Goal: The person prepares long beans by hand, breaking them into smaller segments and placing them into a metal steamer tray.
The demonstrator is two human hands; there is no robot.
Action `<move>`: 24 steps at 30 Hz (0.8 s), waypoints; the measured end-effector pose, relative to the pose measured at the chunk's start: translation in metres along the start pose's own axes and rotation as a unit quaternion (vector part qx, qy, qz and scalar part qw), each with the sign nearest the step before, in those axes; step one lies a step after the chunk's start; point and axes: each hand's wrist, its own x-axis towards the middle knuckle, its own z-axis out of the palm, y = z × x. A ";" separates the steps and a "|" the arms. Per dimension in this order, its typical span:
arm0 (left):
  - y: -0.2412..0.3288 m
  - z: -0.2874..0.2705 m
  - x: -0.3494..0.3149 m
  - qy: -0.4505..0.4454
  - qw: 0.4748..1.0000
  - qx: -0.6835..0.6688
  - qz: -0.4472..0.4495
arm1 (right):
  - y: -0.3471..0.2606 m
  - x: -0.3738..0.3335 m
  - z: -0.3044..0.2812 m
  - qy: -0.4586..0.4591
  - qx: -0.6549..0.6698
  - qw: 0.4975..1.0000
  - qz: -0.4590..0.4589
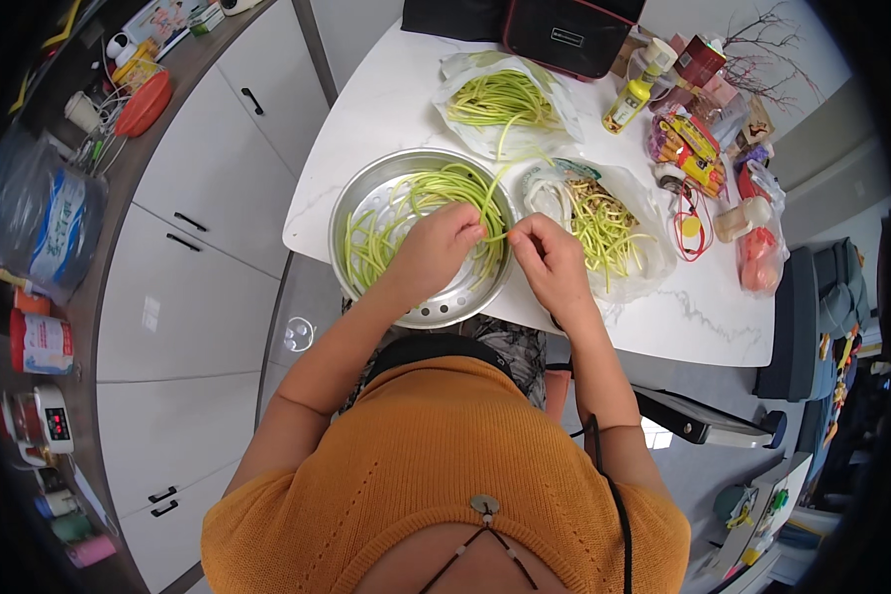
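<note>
Over a round metal basin with holes in its bottom [340, 223], my left hand [434, 255] is closed around some long green garlic scapes [460, 184]. At the basin's right rim, my right hand [554, 262] pinches a scape's end between thumb and fingers. More scapes lie curled inside the basin. Beyond it, an open plastic bag [564, 127] holds a bundle of whole scapes, one trailing out toward the basin. Right of my right hand, another plastic bag [653, 220] contains short green pieces and pale brownish ends.
Behind the bags stands a black case [569, 38]. A yellow bottle [632, 97], snack packets [688, 148], a red cord [701, 236] and a bag of reddish items [759, 259] crowd the table's right side. White cabinets [193, 307] line the left.
</note>
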 end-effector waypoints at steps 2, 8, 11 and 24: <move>0.000 0.003 -0.003 -0.017 1.000 -0.004 0.008 | 0.000 0.002 -0.001 0.015 0.001 1.000 -0.008; 0.003 0.012 -0.007 -0.063 0.996 -0.053 -0.020 | 0.004 0.002 0.003 0.051 -0.037 0.997 -0.053; 0.001 0.014 -0.008 -0.091 0.985 -0.123 -0.081 | 0.008 0.003 0.006 0.065 -0.035 0.995 -0.065; -0.015 0.013 -0.007 -0.109 0.955 -0.236 -0.146 | 0.024 0.010 -0.003 -0.024 0.241 0.965 0.097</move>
